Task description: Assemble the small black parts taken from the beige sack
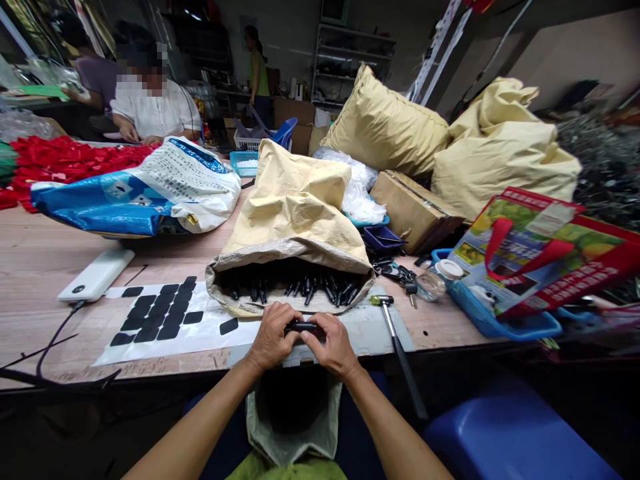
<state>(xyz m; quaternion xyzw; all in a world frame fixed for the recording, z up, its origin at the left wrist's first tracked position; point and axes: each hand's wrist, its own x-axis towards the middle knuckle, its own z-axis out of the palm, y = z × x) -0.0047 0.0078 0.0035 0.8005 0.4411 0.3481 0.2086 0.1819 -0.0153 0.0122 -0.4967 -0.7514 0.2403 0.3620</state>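
Note:
Between my left hand (274, 337) and my right hand (332, 341) lies a black tube-shaped piece (303, 326), gripped at both ends with bent fingers. Its exact kind is hard to make out. Just beyond my hands, a cream woven sack (295, 227) lies with its mouth facing me, and several similar black pieces (307, 288) show inside. A grey sheet (395, 327) is under the sack's front edge. Below my hands, an open-topped bag (295, 433) rests at my lap, its inside dark.
A hammer (400, 353) hangs over the table edge at right. Dark rounded pads (159, 310) lie on white paper at left, near a white power bank (95, 275). A blue basket (505, 327), carton (415, 207) and full sacks (390, 127) stand right. A person (155, 110) sits across.

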